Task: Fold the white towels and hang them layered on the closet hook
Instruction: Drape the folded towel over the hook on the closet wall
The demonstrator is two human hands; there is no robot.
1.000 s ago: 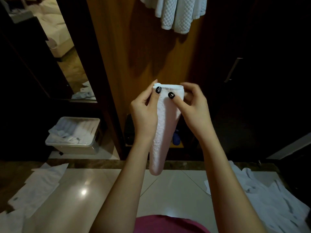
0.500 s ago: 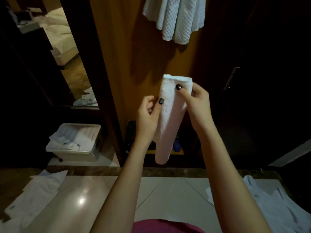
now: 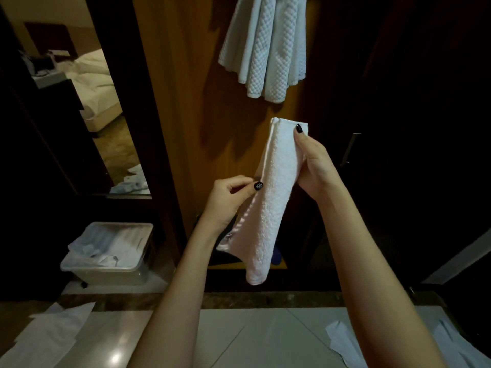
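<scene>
Folded white terry towel (image 3: 271, 208), a long narrow strip, hangs in mid-air in front of the brown wooden closet panel (image 3: 180, 102). It slants from upper right to lower left, its rounded lower end free above the pale glossy floor tiles (image 3: 239, 335). The right hand (image 3: 316, 166) grips its top end, thumb pressed on the front face and fingers curled behind. The left hand (image 3: 228, 200) pinches the strip's left edge at mid-height between thumb and curled fingers. Above, white waffle-weave towels (image 3: 265, 49) hang against the same panel, apart from the held one. To the left, a clear plastic bin (image 3: 111, 251) of white linen stands on the floor. Loose white cloths (image 3: 50, 333) lie on the tiles at both lower corners.
</scene>
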